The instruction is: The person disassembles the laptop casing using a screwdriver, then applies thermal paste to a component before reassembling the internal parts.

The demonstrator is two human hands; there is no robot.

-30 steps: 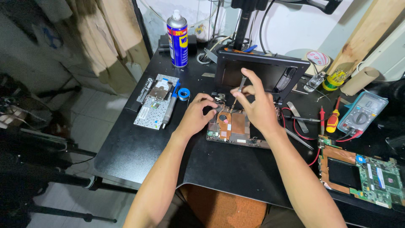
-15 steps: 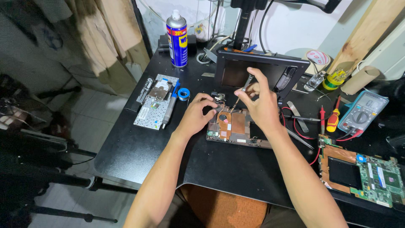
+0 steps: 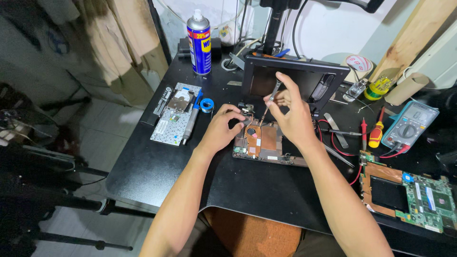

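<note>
Head view, setting: dark work table [image 3: 157, 166] in a cramped room, tiled floor at left, white wall behind.
Head view, work piece: opened small circuit board with copper heat plate [image 3: 261, 140] lies flat near table middle, just in front of a black upright panel [image 3: 295, 78].
Right hand: right hand [image 3: 290, 116] pinches a thin screwdriver [image 3: 269, 101] between thumb and fingers, closed on its handle, tip down on the board's upper edge.
Left hand: left hand [image 3: 220, 129] curled, fingertips pressing the board's left top corner; not clear if it pinches anything small.
Nearby left: keyboard part [image 3: 172, 114] with a pen-like tool, blue tape roll [image 3: 206, 105], spray can [image 3: 199, 44] at the back.
Nearby right: multimeter [image 3: 410, 124] with red probes, red-yellow screwdriver [image 3: 377, 133], green circuit board [image 3: 412, 195] at table edge.
Risk, slip: driver tip could skid off the screw and scratch traces, since the grip is high on the handle.
Risk, loss: a freed screw could roll off into the clutter.
Risk, edge: green board sits near the table rim, an elbow bump could knock it.
</note>
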